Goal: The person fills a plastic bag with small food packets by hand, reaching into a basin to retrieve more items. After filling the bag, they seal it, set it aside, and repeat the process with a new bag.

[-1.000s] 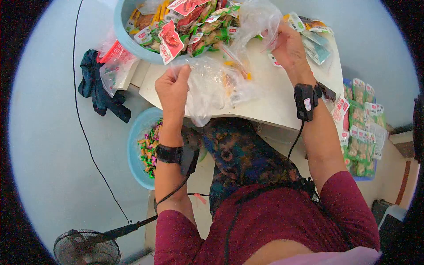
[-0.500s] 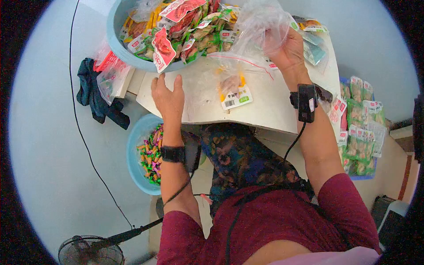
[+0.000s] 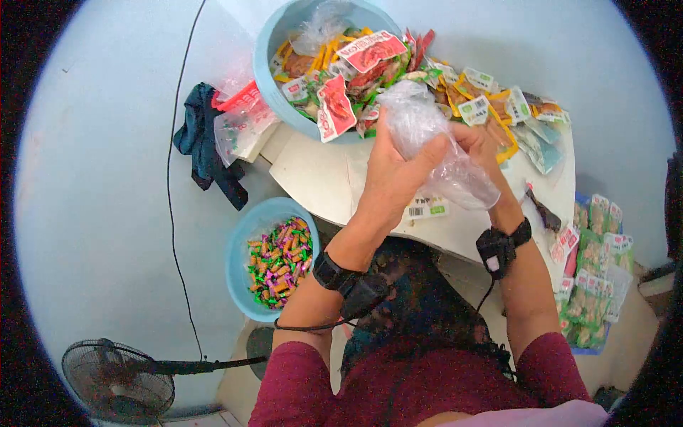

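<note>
A: What has moved in the last half second?

B: The left hand [image 3: 391, 178] lay flat on the table [image 3: 313, 178] then. It has come up and joined the right hand [image 3: 485, 151] on the clear plastic bag [image 3: 418, 117], which the right hand alone had been holding up. The view has swung too, so both basins now sit further right.

A: Lay it out, biggest first.

B: The white table is in the middle, its near edge toward the person. On its far side stands the large blue basin [image 3: 274, 85], heaped with red, green and yellow snack packets [image 3: 370, 53]. More of them spill over the table to the right. On the floor to the left is a smaller blue basin [image 3: 238, 249] of wrapped sweets. A fan [image 3: 117, 370] is at lower left and a dark cloth [image 3: 203, 142] at upper left. Green packets [image 3: 590, 299] are stacked at the far right.

A: And the bag?

B: It is crumpled and held above the table, just in front of the large basin. Its long axis slants from a rounded upper end near the basin's rim down and right toward the right wrist. I cannot tell where its mouth is.

A: The grip?

B: Both are clamped on the bag. The left wraps it from the near side, and the right fingers curl over it from the far side.

A: Smallest thing?

B: A labelled packet [image 3: 425, 208] lies flat on the table just beneath the hands.
</note>
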Action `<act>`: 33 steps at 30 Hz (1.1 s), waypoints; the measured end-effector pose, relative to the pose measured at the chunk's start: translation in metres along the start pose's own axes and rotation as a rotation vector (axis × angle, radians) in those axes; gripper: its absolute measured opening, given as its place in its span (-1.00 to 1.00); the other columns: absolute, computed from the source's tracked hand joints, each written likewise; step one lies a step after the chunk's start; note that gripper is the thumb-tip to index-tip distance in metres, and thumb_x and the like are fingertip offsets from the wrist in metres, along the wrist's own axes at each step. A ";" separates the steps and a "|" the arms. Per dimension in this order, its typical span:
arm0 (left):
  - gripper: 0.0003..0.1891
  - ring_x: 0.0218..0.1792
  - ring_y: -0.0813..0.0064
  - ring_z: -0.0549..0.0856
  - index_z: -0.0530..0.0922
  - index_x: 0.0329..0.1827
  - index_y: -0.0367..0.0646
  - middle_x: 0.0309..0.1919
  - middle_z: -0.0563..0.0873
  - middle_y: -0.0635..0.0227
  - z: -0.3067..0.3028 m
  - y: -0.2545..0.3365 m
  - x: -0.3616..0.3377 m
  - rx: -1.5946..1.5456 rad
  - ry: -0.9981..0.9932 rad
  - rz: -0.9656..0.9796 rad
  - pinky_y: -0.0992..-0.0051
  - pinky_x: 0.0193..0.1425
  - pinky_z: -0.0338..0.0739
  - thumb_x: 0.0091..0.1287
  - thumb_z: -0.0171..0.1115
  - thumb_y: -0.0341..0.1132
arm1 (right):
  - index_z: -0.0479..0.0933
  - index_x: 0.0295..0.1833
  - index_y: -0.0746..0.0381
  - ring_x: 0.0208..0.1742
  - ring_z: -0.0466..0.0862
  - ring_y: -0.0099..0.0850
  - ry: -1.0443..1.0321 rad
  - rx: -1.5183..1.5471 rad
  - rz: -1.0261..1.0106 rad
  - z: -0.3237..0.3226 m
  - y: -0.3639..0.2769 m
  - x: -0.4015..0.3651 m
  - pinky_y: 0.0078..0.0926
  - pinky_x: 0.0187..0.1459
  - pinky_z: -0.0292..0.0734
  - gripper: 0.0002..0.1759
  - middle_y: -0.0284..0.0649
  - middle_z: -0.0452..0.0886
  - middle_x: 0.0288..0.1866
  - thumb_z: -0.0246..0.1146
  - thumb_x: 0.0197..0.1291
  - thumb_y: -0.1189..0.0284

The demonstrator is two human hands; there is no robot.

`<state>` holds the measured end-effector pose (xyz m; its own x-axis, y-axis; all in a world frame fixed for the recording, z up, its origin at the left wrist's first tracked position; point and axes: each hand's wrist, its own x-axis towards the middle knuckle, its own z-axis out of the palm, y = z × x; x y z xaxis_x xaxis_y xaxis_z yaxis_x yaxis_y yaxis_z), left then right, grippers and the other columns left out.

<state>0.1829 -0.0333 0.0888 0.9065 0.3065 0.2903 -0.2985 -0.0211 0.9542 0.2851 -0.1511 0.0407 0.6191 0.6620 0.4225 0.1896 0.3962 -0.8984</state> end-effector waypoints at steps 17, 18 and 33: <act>-0.74 -0.32 0.11 0.72 0.67 -0.24 -0.30 -0.35 0.73 0.07 -0.114 0.070 0.170 1.388 0.548 0.679 0.28 -0.19 0.58 -0.01 0.14 -0.58 | 0.62 -0.08 0.26 -0.21 0.64 -0.39 0.144 -0.339 -0.120 0.021 0.039 0.007 -0.46 -0.24 0.60 -0.66 -0.18 0.61 -0.17 0.42 -0.01 0.41; -0.77 -0.28 0.06 0.71 0.66 -0.26 -0.30 -0.33 0.71 0.03 -0.121 0.071 0.183 1.458 0.528 0.742 0.24 -0.15 0.58 0.00 0.14 -0.58 | 0.62 -0.06 0.27 -0.19 0.62 -0.43 0.114 -0.357 -0.112 0.024 0.039 0.006 -0.50 -0.21 0.59 -0.68 -0.20 0.60 -0.14 0.39 0.02 0.44; -0.19 0.22 -0.09 0.47 0.38 0.27 -0.18 0.20 0.42 -0.01 -0.143 0.027 0.265 1.798 0.403 0.022 0.05 0.20 0.46 0.06 0.37 0.16 | 0.60 -0.08 0.30 -0.21 0.61 -0.44 0.000 -0.280 0.007 0.031 0.045 0.001 -0.52 -0.20 0.58 -0.72 -0.18 0.59 -0.15 0.35 0.06 0.46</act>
<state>0.3723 0.1833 0.1813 0.7088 0.4681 0.5277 0.5785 -0.8138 -0.0550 0.2703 -0.1126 0.0050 0.6210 0.6642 0.4161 0.3887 0.2000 -0.8994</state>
